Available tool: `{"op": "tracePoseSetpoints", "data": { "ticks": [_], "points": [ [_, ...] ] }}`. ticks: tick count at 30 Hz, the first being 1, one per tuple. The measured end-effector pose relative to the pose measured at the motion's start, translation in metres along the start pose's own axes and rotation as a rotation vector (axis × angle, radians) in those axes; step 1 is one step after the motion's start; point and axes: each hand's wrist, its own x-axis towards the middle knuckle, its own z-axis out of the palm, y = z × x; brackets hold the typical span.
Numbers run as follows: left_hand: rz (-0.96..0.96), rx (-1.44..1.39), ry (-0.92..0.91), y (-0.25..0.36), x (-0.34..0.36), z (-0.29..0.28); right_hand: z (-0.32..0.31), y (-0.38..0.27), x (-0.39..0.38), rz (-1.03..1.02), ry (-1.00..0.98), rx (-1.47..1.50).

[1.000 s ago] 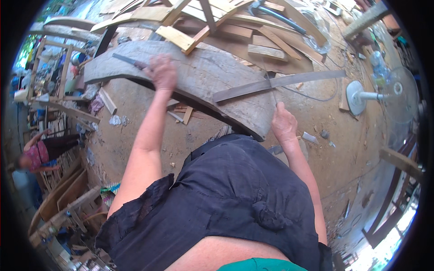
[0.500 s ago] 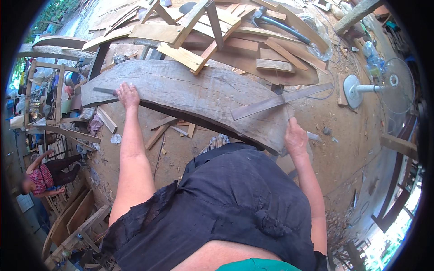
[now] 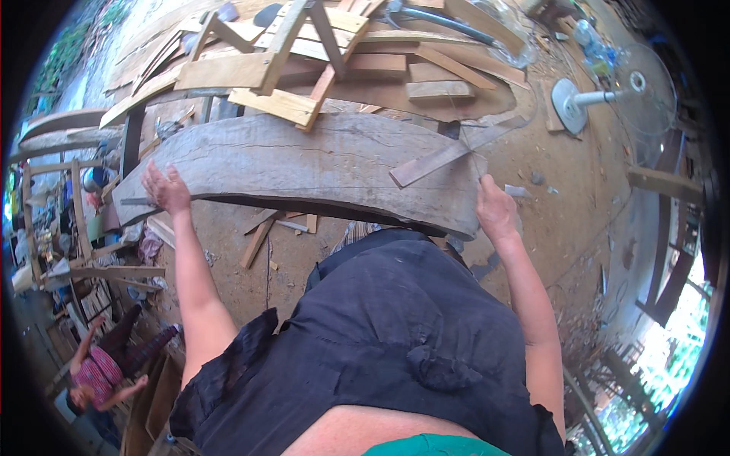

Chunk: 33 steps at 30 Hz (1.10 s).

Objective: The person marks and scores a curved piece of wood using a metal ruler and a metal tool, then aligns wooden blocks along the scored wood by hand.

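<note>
A long, weathered grey plank (image 3: 304, 163) with curved edges and cracks lies crosswise before me. My left hand (image 3: 166, 186) is at its left part, fingers spread, beside a narrow dark tool (image 3: 135, 201) lying near that end. My right hand (image 3: 494, 205) is closed at the plank's right end, around the lower end of a thin straight piece (image 3: 476, 163), too fine to identify. A dark wooden strip (image 3: 422, 169) lies diagonally over the plank's right part, crossing that thin piece.
Loose boards and offcuts (image 3: 220, 70) are piled beyond the plank, with a blue-handled hammer (image 3: 441, 21). A white fan (image 3: 569, 105) lies at upper right. Cluttered wooden frames (image 3: 76, 213) stand left, where another person (image 3: 95, 368) in checked red clothing appears lower down.
My left hand has moved left along the plank and its fingers have spread off the dark tool it held. My right hand remains closed at the right end. The view has shifted.
</note>
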Motion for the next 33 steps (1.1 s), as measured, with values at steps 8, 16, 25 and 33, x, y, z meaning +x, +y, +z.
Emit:
{"op": "tracePoseSetpoints", "data": {
  "ticks": [8, 16, 25, 33],
  "points": [
    [0.459, -1.133, -0.448, 0.333, -0.021, -0.225, 0.008, 0.006, 0.008, -0.022, 0.007, 0.024],
    [0.939, -0.291, -1.148, 0.467, -0.025, -0.208, -0.001, 0.020, 0.009, -0.086, -0.105, 0.021],
    [0.929, -0.455, -0.993, 0.428, -0.061, -0.183, 0.004, 0.048, -0.018, 0.191, 0.099, 0.658],
    [0.879, -0.810, -0.708, 0.427, -0.105, -0.170, -0.019, 0.045, -0.043, 0.206, 0.135, 0.563]
  ]
}}
